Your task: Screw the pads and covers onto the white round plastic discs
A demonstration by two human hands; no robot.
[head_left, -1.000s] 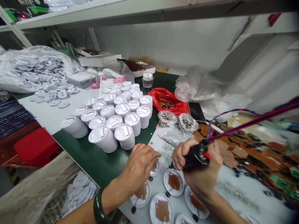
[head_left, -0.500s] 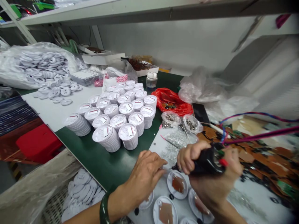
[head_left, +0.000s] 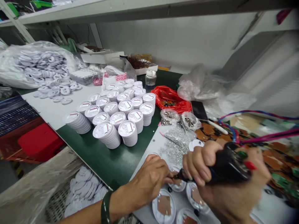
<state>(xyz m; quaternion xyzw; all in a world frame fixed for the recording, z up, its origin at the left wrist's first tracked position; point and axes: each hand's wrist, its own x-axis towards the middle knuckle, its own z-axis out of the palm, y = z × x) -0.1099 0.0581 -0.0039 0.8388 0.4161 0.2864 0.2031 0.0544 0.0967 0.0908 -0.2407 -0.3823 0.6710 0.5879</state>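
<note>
Right grip [head_left: 221, 194] wrapped round black power driver, left grip [head_left: 151, 179] at its tip

Text first: pink lettering on a white bag [head_left: 120, 77] at the back, too distorted for me to read with confidence. Each white cup stack [head_left: 108, 137] has a pale sticker with a dark red stripe on top; any print is too small.

My right fingers are curled tight on the power driver [head_left: 224, 165], its red and green bits facing back at me, nose pointing left. Left thumb and fingers are pinched together right at the driver's nose; can't make out if they have anything small between them. In view the nose overlaps a white disc [head_left: 184, 186] with a brown plate; can't say whether it touches. Another disc with a brown plate [head_left: 164, 203] is just below my left hand.

Table [head_left: 112, 165] is green with pale sheets over parts of it. Past the driver: loose silver bits [head_left: 174, 152], two small bags of metal parts [head_left: 169, 115], red bag [head_left: 173, 107]. Brown plate heap [head_left: 277, 155] at right. Room: pale shelf [head_left: 140, 14] overhead, grey wall behind, red stool [head_left: 39, 141] low at left.
</note>
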